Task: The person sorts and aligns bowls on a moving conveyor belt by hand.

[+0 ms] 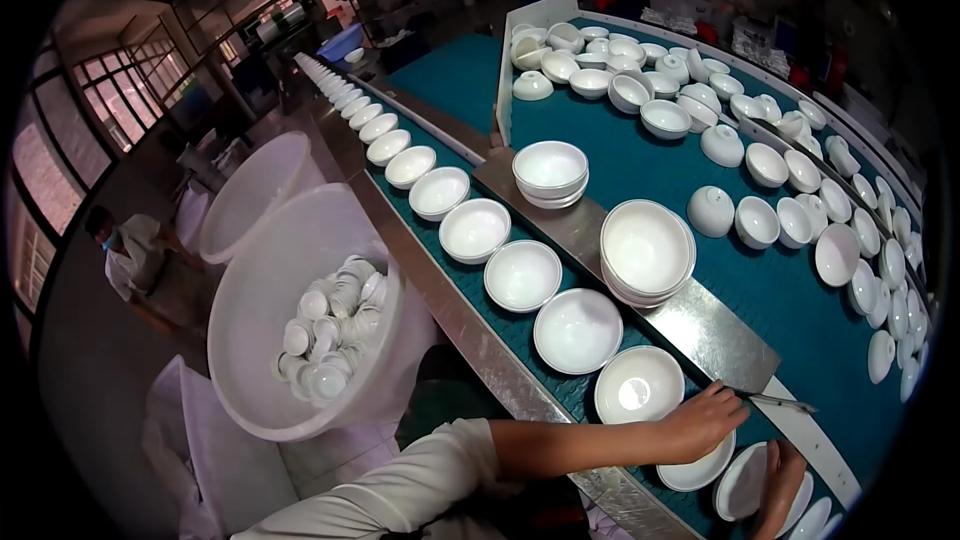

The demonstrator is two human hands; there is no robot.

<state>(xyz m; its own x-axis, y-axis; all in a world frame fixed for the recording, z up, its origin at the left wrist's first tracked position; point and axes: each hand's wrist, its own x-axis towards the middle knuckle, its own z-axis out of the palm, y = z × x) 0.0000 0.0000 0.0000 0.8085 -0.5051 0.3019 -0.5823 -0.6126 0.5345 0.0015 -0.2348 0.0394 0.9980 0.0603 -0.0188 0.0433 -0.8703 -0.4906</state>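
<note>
My left hand reaches in from the lower left, above a white bowl on the belt. Its fingers are closed on a thin, pointed metal tool with a dark handle end; whether it is a knife or tweezers I cannot tell. At the lower right, my right hand grips the rim of a tilted white bowl. More bowls lie partly hidden beside and behind that hand. A white bowl stands upright just beyond my left hand.
White bowls line the narrow green belt. Bowl stacks stand on the metal divider. Many loose bowls lie on the wide belt. A tub at left holds small white pieces. A person stands behind.
</note>
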